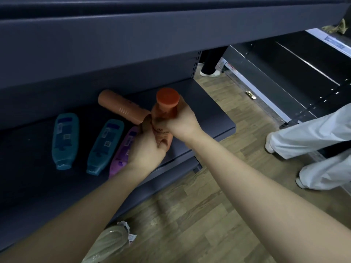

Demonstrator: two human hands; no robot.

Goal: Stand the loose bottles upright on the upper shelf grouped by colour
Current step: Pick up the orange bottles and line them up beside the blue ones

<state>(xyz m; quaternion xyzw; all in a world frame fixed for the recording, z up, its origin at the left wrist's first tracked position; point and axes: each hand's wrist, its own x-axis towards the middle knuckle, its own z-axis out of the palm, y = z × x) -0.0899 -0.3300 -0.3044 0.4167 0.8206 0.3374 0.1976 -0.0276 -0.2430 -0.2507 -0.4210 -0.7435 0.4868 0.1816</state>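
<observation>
Both my hands hold one orange bottle (165, 109) upright over the lower shelf (212, 112). My right hand (182, 120) grips its neck under the red-orange cap. My left hand (148, 147) wraps its lower body. Behind it a second orange bottle (121, 106) lies on its side. Two teal bottles (65, 139) (104, 147) lie flat further left. A purple bottle (121, 154) lies beside them, partly hidden by my left hand. The upper shelf (133, 33) runs across the top as a dark edge.
A wooden floor (218, 186) lies to the right of the shelf. A person in white trousers (313, 141) stands close on the right. Another person's shoes (209, 73) show further back. A second dark shelving unit (284, 73) stands at the right. A wrapped pale item (112, 242) lies below.
</observation>
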